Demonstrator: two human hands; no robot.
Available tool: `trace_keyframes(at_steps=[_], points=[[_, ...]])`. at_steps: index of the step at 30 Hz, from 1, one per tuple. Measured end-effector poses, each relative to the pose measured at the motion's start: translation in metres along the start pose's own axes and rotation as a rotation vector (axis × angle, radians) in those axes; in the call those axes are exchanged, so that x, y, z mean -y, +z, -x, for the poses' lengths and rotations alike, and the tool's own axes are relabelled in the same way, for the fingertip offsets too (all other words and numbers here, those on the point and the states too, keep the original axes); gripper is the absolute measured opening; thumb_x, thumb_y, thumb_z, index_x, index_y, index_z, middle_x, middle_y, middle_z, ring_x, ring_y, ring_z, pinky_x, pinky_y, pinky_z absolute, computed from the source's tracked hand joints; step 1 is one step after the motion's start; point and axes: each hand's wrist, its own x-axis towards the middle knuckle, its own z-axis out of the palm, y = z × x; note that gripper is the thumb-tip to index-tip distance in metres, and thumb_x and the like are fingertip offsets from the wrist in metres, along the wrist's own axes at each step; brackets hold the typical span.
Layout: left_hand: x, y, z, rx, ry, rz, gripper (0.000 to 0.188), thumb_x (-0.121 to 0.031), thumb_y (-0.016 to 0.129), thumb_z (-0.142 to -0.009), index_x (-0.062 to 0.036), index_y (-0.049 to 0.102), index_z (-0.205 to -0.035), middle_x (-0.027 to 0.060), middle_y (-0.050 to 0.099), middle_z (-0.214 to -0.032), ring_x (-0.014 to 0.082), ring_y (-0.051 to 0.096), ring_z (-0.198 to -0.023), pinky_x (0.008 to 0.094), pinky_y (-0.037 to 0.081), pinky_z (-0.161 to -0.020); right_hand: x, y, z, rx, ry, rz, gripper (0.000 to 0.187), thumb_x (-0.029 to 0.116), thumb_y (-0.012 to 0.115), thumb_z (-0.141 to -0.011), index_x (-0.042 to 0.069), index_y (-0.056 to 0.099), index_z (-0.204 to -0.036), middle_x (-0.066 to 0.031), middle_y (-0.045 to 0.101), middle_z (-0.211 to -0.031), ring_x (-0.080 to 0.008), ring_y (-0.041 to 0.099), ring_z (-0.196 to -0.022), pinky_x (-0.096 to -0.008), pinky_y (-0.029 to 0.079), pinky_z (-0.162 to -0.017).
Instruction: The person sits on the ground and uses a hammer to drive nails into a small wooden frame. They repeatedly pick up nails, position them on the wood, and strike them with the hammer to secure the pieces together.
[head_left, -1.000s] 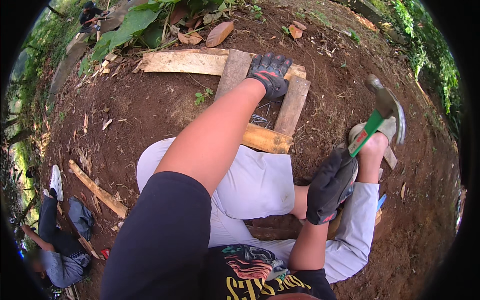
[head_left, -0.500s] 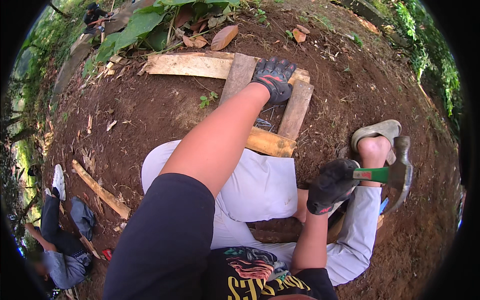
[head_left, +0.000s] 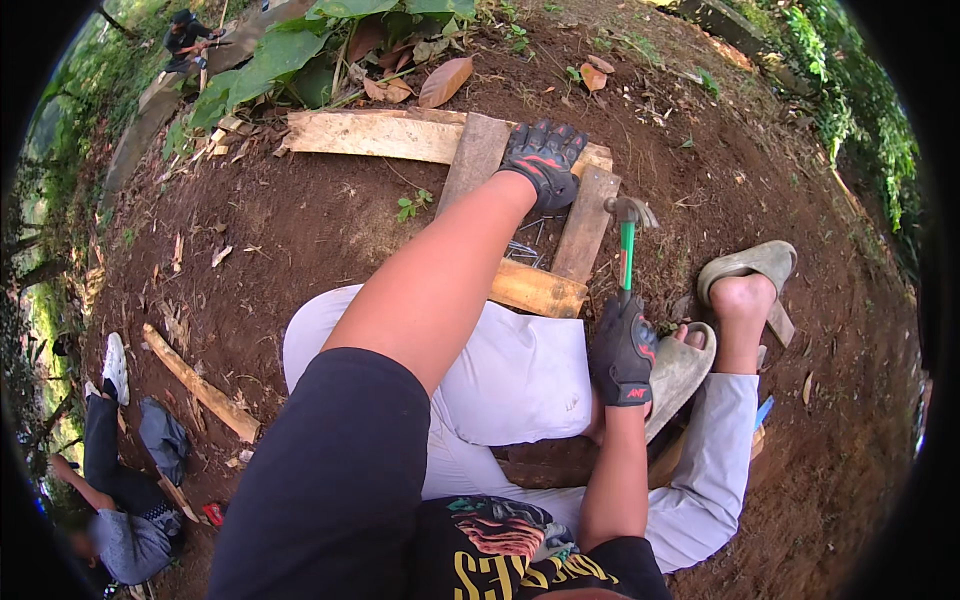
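My left hand (head_left: 543, 165), in a black glove with red marks, presses fingers out on the far side of a wooden frame on the soil. The frame has a long pale plank (head_left: 370, 135) at the far side, a light plank (head_left: 540, 287) near my knee, and two greyish crosspieces: a left board (head_left: 474, 160) and a right board (head_left: 587, 225). Several loose nails (head_left: 524, 248) lie between them, partly hidden by my wrist. My right hand (head_left: 622, 350), gloved alike, is wrapped round the green handle of a claw hammer (head_left: 627, 248). The hammer's head hangs just right of the right board.
Close by my right hand are my sandalled feet, one sandal (head_left: 682, 385) showing beside it. Leafy plants (head_left: 275, 65) grow beyond the frame. A wooden pole (head_left: 200, 383) lies at left. One person (head_left: 135, 520) sits at lower left, another (head_left: 185, 40) is at far left.
My right hand has swung the hammer from beside my right leg, leftward and away from me, to beside the right board. My left hand stays on the frame.
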Motion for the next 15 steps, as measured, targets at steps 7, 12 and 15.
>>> trace_keyframes(at_steps=[7,12,15], points=[[0.008,0.001,0.003,0.009,-0.006,0.020,0.078,-0.045,0.043,-0.103,-0.0224,0.019,-0.174,0.0093,0.017,-0.180,0.0365,0.013,-0.166,0.0570,0.008,-0.134,0.046,-0.130,-0.036,-0.408,0.154,-0.351,0.032,0.026,0.049,-0.113,0.000,0.060,-0.098,-0.0119,0.060,-0.085,-0.0282,0.056,-0.070,-0.0410,0.046,-0.065],[-0.002,0.001,0.001,0.024,0.003,0.006,0.077,-0.046,0.043,-0.103,-0.0230,0.020,-0.173,0.0087,0.017,-0.180,0.0363,0.013,-0.166,0.0567,0.007,-0.134,0.027,-0.048,-0.021,-0.239,0.103,-0.143,0.022,0.025,0.052,-0.110,0.005,0.061,-0.108,-0.0156,0.063,-0.089,-0.0339,0.062,-0.076,-0.0455,0.050,-0.071],[0.005,0.002,0.005,0.014,-0.019,0.051,0.076,-0.045,0.043,-0.104,-0.0220,0.021,-0.173,0.0089,0.018,-0.180,0.0364,0.013,-0.166,0.0569,0.007,-0.134,0.033,-0.040,-0.027,0.074,0.134,-0.005,0.021,0.019,0.054,-0.107,0.003,0.062,-0.116,-0.0202,0.062,-0.096,-0.0401,0.065,-0.087,-0.0480,0.051,-0.077]])
